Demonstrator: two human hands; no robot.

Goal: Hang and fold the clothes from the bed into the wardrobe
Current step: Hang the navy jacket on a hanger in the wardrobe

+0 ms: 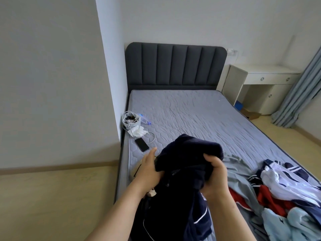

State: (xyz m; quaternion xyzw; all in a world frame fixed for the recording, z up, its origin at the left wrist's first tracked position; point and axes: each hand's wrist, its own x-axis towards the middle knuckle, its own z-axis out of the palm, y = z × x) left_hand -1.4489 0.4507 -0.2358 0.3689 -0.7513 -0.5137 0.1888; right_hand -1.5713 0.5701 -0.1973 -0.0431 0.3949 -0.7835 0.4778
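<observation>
A dark navy garment (pixel 184 171) with thin white piping hangs bunched in front of me over the near left part of the bed (pixel 199 115). My right hand (pixel 215 178) grips a fold of it from the right. My left hand (pixel 149 169) is against its left side, thumb up, fingers hidden behind the cloth. Something pale, wooden-looking (pixel 152 193) shows under my left wrist; I cannot tell what it is. A pile of clothes (pixel 281 197) in grey, red, white and light blue lies on the bed's near right. No wardrobe shows.
A black phone (pixel 142 144) with a white cable, crumpled tissue (pixel 137 132) and a small bag of oddments (pixel 130 120) lie by the bed's left edge. A white wall (pixel 52 84) stands on the left. A white desk (pixel 264 84) and blue curtain (pixel 298 94) stand at the right.
</observation>
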